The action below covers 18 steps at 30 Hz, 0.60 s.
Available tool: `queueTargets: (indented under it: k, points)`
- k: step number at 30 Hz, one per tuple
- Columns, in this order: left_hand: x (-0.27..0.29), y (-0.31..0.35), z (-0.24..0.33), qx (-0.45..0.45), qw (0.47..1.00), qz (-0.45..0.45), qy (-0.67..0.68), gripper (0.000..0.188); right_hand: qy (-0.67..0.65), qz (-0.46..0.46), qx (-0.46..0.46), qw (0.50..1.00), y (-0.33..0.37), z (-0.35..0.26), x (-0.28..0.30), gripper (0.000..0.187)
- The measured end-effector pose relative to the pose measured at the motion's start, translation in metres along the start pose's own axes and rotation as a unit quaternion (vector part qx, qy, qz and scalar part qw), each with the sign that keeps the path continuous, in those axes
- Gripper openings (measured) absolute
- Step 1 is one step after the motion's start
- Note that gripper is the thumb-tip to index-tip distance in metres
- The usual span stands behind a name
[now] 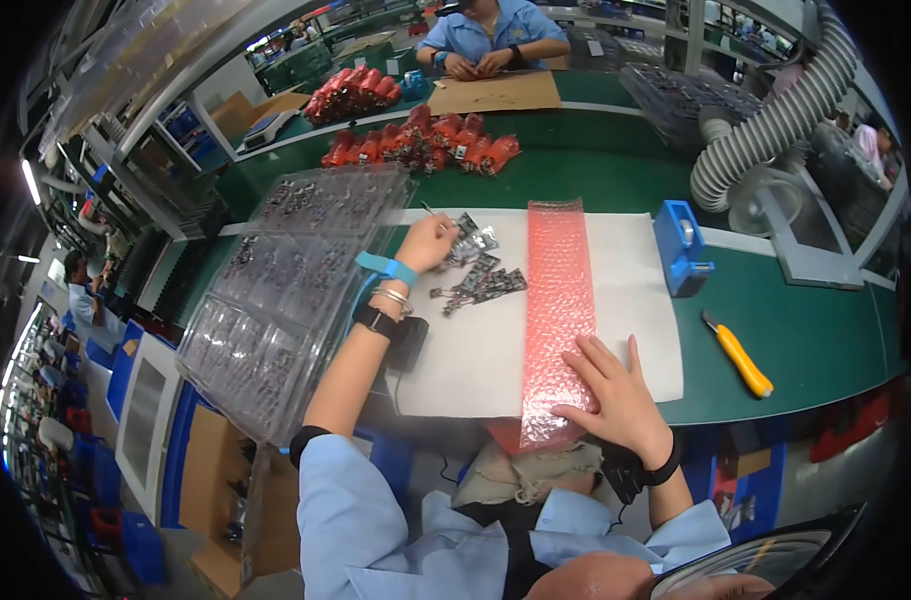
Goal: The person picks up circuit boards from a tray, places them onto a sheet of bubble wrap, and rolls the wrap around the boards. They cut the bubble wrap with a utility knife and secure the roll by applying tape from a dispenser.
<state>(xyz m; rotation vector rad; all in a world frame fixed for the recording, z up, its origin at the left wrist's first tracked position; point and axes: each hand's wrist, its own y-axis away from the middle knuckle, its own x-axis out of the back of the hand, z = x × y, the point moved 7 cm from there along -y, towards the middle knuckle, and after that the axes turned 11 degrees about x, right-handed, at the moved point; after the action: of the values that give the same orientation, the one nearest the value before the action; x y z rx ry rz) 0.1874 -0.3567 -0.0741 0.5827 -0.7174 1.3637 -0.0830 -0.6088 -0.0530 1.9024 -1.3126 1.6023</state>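
Observation:
A long strip of pink bubble wrap [560, 290] lies lengthwise over a white sheet [635, 290], its near end hanging past the table edge. My right hand [615, 395] rests on the near part of the strip, fingers spread. My left hand [428, 242], with a blue strap at its wrist, is curled at the far left of the sheet, fingertips bent together. What is in them, if anything, is too small to make out. Beside those fingers lies a loose pile of small circuit boards [490, 283], some with silvery parts.
Clear plastic trays of small parts [285, 275] stand at the left. A blue tape dispenser [681, 250] and a yellow-handled cutter [740, 358] lie at right. Red wrapped bundles [425, 140] sit farther back, before a co-worker [495, 40]. A grey hose [765, 130] hangs at upper right.

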Motion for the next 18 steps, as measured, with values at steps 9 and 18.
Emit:
queueTargets:
  k: [9, 18]
  points:
    - [0.027, 0.000, 0.029, 0.021, 0.996, 0.080, 0.014, 0.019, -0.056, 0.027, -0.061, 0.996, -0.009, 0.034, 0.011, 0.056]
    - [-0.032, 0.073, 0.056, 0.142, 0.940, -0.253, 0.178, 0.025, 0.180, 0.114, -0.100, 0.972, -0.042, 0.076, -0.009, 0.070]
